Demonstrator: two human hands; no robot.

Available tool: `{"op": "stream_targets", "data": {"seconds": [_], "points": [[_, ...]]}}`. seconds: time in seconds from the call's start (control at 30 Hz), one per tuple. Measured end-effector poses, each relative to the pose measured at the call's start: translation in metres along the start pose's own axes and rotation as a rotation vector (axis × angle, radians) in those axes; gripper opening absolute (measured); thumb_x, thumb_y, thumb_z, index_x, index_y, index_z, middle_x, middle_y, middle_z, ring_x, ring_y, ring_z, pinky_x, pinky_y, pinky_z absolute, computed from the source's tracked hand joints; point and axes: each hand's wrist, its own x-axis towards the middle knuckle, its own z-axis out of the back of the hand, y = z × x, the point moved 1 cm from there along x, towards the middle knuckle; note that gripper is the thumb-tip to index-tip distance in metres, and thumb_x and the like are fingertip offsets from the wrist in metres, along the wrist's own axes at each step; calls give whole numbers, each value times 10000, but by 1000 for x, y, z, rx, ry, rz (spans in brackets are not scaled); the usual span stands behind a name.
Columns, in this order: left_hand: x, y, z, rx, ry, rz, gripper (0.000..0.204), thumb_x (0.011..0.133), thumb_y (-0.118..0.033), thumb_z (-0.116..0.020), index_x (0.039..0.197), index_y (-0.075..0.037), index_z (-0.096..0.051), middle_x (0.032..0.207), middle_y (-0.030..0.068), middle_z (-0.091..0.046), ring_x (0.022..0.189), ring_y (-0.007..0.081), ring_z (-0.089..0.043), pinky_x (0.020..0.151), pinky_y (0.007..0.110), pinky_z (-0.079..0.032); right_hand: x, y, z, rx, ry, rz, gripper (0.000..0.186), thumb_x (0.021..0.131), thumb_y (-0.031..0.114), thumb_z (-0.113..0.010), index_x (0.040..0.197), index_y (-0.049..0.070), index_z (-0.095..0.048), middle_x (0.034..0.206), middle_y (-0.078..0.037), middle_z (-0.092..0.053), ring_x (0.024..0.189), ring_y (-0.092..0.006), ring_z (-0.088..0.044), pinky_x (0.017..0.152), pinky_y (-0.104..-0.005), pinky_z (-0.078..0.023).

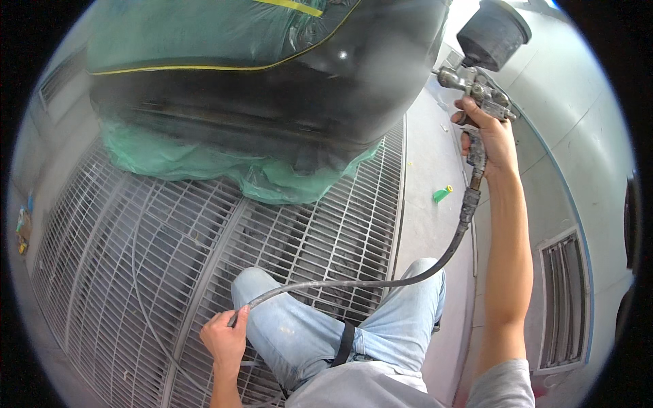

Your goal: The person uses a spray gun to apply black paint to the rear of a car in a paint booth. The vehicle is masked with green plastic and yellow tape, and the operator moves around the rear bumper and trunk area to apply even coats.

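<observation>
My right hand, raised at the upper right, is wrapped round a metal spray gun with a dark paint cup on top. The gun's nozzle points left at a dark car bumper, and a pale haze hangs over the panel near it. From the gun's handle a grey air hose curves down across my knees. Lower left, my left hand is closed round that hose, keeping a stretch of it off the floor. Green masking film, edged with yellow tape, covers the bodywork above the bumper.
More green film hangs under the bumper. Metal floor grating spreads below, with the hose's thin line lying over it. A small green roll with a yellow end rests on the floor at right, near a louvred wall vent.
</observation>
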Motion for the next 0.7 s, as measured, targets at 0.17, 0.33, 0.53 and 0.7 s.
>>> {"op": "stream_targets", "data": {"seconds": [0.17, 0.33, 0.53, 0.7], "points": [[7, -15, -5, -17, 24, -34, 330, 846, -336, -834, 817, -13, -768, 660, 148, -664, 575, 352, -640, 530, 430, -446, 15, -27, 51, -50, -145, -27, 255, 961, 246, -725, 1007, -4, -698, 809, -85, -695, 430, -107, -524, 359, -247, -414], [6, -11, -8, 7, 13, -24, 338, 847, -350, -829, 822, -18, -770, 658, 151, -657, 580, 364, -634, 532, 438, -443, -22, -66, 52, -244, -314, -29, 185, 951, 161, -711, 979, -16, -662, 776, -112, -693, 441, -133, -525, 376, -294, -414], [3, 18, 2, 121, -28, 83, 360, 862, -366, -807, 822, -11, -768, 700, 178, -680, 642, 398, -650, 579, 464, -465, -89, -80, -34, -22, -137, -53, 237, 979, 225, -708, 967, -12, -703, 782, -97, -707, 447, -118, -561, 393, -277, -423], [-10, 45, 23, 202, -139, 190, 390, 867, -377, -806, 886, 12, -778, 760, 211, -707, 685, 395, -683, 627, 451, -505, -105, -60, -117, 41, 60, -66, 188, 972, 191, -711, 981, 3, -720, 801, -82, -718, 453, -115, -554, 407, -279, -422]]}}
